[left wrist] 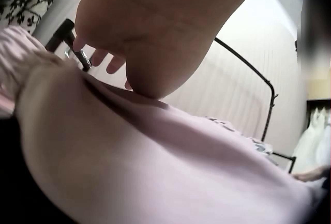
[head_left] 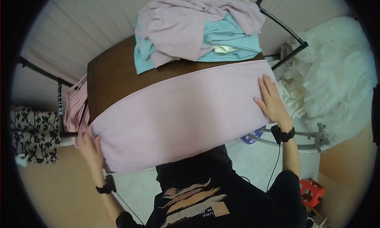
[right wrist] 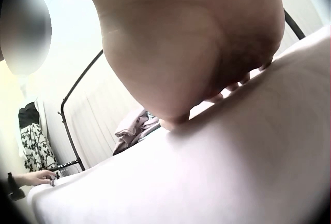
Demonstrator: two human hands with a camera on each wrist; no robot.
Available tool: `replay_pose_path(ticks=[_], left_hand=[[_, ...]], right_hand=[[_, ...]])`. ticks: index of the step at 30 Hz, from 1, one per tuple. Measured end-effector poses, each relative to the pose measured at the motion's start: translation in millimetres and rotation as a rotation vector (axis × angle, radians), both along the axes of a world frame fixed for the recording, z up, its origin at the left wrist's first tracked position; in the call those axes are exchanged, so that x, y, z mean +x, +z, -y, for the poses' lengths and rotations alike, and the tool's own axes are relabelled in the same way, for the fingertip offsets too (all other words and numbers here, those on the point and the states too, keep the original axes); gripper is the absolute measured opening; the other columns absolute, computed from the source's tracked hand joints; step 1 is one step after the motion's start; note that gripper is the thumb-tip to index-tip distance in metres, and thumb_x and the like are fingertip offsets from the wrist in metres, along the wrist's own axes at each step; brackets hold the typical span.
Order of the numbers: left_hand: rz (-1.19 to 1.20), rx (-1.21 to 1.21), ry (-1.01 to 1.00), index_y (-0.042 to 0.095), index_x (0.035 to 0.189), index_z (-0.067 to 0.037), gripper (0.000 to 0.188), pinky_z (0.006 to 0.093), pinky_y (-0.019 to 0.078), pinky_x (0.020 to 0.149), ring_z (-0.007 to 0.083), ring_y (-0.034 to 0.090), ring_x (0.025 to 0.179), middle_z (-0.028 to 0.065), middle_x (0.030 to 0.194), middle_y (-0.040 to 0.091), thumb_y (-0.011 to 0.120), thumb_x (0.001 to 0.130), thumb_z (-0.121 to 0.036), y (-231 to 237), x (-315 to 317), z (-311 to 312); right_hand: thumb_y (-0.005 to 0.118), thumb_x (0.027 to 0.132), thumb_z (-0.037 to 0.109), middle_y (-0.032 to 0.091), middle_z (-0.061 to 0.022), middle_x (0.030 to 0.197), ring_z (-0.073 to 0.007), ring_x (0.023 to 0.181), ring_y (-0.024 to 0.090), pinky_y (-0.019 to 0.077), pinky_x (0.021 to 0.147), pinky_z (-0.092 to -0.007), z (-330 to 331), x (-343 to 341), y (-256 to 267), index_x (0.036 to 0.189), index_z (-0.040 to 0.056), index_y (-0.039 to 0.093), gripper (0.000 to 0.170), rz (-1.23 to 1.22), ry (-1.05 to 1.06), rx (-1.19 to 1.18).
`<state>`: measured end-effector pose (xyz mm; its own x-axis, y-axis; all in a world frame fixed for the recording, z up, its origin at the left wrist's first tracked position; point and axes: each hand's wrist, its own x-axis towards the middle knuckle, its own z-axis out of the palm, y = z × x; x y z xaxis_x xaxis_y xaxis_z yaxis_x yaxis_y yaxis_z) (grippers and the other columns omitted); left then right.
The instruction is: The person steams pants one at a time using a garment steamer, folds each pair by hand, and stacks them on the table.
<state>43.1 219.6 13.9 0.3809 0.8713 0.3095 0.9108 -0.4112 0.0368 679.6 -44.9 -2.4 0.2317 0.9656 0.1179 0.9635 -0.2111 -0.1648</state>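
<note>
A long pink cloth (head_left: 178,109) lies spread across the front of a dark brown table (head_left: 114,77), its near edge hanging over. The right hand (head_left: 272,101) rests on the cloth's right end with fingers spread. At the left end, the left hand (head_left: 90,151) touches the cloth by the table corner, fingers extended. In the left wrist view the left palm (left wrist: 150,32) hovers over the cloth's edge, its fingertips partly hidden. The right wrist view has the right hand (right wrist: 191,48) with its fingertips on the cloth (right wrist: 207,162).
Pink and turquoise clothes (head_left: 174,26) are piled at the table's back. Black metal rails (head_left: 285,26) stand on both sides, pink hangers (head_left: 77,103) at the left. White ruffled fabric (head_left: 332,70) hangs at the right, above a red stool (head_left: 312,191).
</note>
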Motion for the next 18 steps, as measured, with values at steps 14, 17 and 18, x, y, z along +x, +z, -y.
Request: replay_pose_path(ticks=[14,17,18], left_hand=[[-0.162,-0.012,-0.012,0.038,0.162,-0.017,0.061,0.0656,0.0119,0.124,0.0412,0.027,0.155,0.0128,0.169,0.032,0.051,0.106,-0.036,-22.5,47.3,39.5],[-0.142,0.092,0.005,0.042,0.16,-0.017,0.062,0.0686,0.0114,0.123,0.0416,0.028,0.154,0.0129,0.168,0.034,0.054,0.104,-0.039,-7.7,43.8,58.8],[-0.191,0.16,0.035,0.044,0.159,-0.017,0.063,0.0702,0.0114,0.122,0.0417,0.028,0.154,0.0127,0.168,0.036,0.056,0.102,-0.04,-4.9,42.0,65.6]], right_hand=[[0.052,0.104,0.039,0.017,-0.0212,0.173,-0.0405,0.16,0.014,0.01,0.129,-0.0524,-19.0,31.8,-15.8,0.166,0.0073,0.022,0.076,0.013,0.065,-0.052],[0.053,0.104,0.041,0.018,-0.0205,0.173,-0.0425,0.159,0.015,0.0091,0.128,-0.0581,6.5,-29.3,7.5,0.166,0.0095,0.024,0.076,0.231,-0.087,-0.032],[0.053,0.103,0.042,0.019,-0.0199,0.173,-0.0431,0.159,0.016,0.0093,0.126,-0.061,18.1,-49.9,13.1,0.166,0.0118,0.026,0.075,0.125,-0.085,-0.048]])
